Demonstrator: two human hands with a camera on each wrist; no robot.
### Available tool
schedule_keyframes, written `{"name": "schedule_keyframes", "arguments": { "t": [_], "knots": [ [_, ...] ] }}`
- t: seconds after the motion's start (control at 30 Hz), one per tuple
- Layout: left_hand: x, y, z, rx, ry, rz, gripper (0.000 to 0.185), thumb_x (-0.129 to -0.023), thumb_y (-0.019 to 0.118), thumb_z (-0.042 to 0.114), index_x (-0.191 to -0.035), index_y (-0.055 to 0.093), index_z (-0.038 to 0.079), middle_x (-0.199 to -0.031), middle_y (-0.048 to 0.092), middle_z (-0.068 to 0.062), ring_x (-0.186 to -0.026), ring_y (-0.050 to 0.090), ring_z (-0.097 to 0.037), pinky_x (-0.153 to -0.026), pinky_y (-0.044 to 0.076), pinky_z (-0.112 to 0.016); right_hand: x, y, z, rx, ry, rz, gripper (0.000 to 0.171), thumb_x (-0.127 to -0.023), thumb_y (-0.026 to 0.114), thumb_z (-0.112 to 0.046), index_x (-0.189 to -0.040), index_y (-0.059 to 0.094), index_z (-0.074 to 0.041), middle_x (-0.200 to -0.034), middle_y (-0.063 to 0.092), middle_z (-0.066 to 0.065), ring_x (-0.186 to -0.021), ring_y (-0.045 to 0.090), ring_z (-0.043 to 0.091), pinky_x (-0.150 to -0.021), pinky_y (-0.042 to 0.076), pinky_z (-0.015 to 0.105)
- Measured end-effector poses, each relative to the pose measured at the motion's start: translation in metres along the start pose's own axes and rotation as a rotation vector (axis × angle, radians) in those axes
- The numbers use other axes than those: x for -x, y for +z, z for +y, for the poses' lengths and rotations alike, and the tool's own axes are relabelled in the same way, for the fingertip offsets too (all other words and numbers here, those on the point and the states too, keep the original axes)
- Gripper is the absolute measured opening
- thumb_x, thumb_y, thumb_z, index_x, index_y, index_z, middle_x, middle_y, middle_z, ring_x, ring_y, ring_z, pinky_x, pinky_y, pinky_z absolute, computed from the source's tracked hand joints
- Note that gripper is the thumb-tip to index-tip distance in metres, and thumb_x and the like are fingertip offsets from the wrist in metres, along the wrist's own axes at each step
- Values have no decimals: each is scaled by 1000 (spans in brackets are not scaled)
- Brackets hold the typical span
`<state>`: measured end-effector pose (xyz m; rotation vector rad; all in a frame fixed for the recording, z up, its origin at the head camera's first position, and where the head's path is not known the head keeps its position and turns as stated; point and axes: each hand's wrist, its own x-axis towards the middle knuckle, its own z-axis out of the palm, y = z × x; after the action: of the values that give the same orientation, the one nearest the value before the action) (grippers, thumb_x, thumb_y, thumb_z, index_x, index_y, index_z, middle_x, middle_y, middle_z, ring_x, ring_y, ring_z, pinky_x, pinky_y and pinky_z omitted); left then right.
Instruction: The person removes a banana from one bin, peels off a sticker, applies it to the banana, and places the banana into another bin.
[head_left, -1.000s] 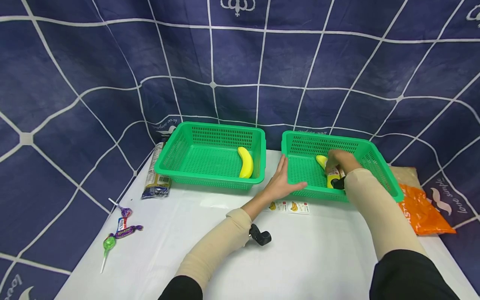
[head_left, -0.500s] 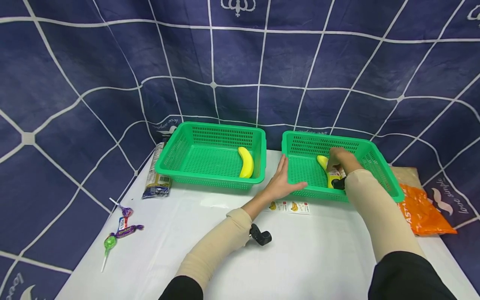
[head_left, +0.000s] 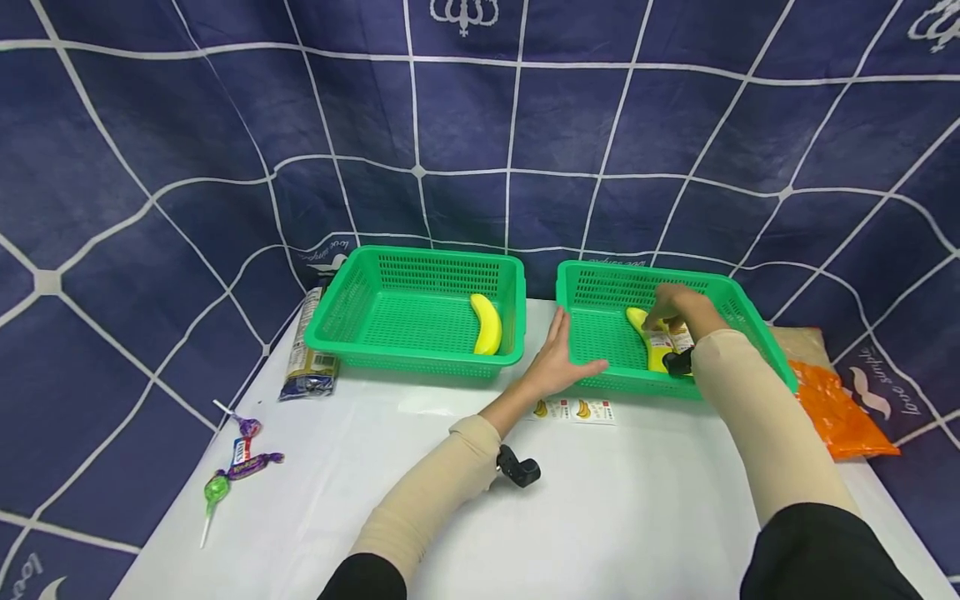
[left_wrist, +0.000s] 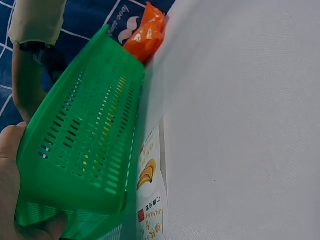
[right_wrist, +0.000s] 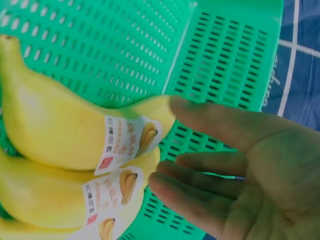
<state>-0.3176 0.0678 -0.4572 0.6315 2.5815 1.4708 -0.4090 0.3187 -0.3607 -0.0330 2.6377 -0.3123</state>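
In the head view my left hand [head_left: 558,358] lies with straight fingers against the front left corner of the right green basket [head_left: 757,337], thumb along its front wall. The left wrist view shows the palm [left_wrist: 11,160] pressed to that basket [left_wrist: 85,150]. My right hand [head_left: 673,304] is inside this basket over yellow bananas [head_left: 651,342]. In the right wrist view its fingers [right_wrist: 200,165] are spread and relaxed, fingertips at the ends of two stickered bananas [right_wrist: 55,130], gripping nothing. A sticker strip [head_left: 573,409] lies on the table in front of the basket.
The left green basket [head_left: 352,308] holds one banana [head_left: 486,325]. A snack packet [head_left: 307,354] lies at its left, wrapped candies and lollipops [head_left: 236,462] nearer the table's left edge. An orange bag [head_left: 832,408] sits right of the right basket. A blue cloth backs the table.
My right hand's fingers have eased slightly up and back on the bananas. The left hand stays at the basket corner. The head view has shifted a little.
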Motion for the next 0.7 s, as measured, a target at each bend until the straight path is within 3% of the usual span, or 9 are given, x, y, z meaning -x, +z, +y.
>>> {"name": "schedule_keyframes", "arguments": {
  "t": [0.17,0.27,0.33,0.4,0.53,0.7],
  "knots": [
    [0,0,1,15,0,1,109,-84,68,55,-158,-4,18,-165,-15,7,-150,23,-31,-115,35,-53,11,-4,-9,21,-23,28,51,-87,72,-22,-113,43,12,-115,51,33,-98,67,40,-87,58,43],
    [1,0,0,19,4,4,109,-85,68,53,-158,-4,18,-165,-15,7,-150,21,-30,-116,34,-53,13,-4,-15,39,-33,41,51,-87,71,-24,-113,45,12,-116,51,32,-102,65,42,-88,58,43],
    [2,-1,0,21,3,-1,108,-85,68,53,-158,-4,18,-165,-15,7,-150,20,-29,-116,34,-52,14,-2,-18,48,-42,57,48,-87,72,-24,-109,47,10,-108,54,27,-99,66,40,-87,58,43],
    [2,-1,1,15,4,-6,108,-85,68,52,-158,-4,16,-165,-15,6,-150,21,-30,-116,34,-52,15,1,-21,78,-46,66,42,-86,73,-26,-101,53,8,-90,56,16,-82,66,30,-79,59,38],
    [3,-2,1,5,5,-6,108,-86,67,52,-158,-3,14,-165,-14,4,-149,22,-32,-115,34,-53,19,2,-25,131,-53,74,34,-85,74,-30,-83,58,0,-66,46,1,-61,48,13,-62,50,29],
    [3,-4,4,-39,-2,27,111,-83,68,58,-158,-1,13,-166,-9,2,-149,24,-32,-116,34,-51,26,1,-29,153,-66,111,36,-82,75,-33,-80,55,-3,-70,49,3,-64,50,17,-57,46,26]
  ]
}}
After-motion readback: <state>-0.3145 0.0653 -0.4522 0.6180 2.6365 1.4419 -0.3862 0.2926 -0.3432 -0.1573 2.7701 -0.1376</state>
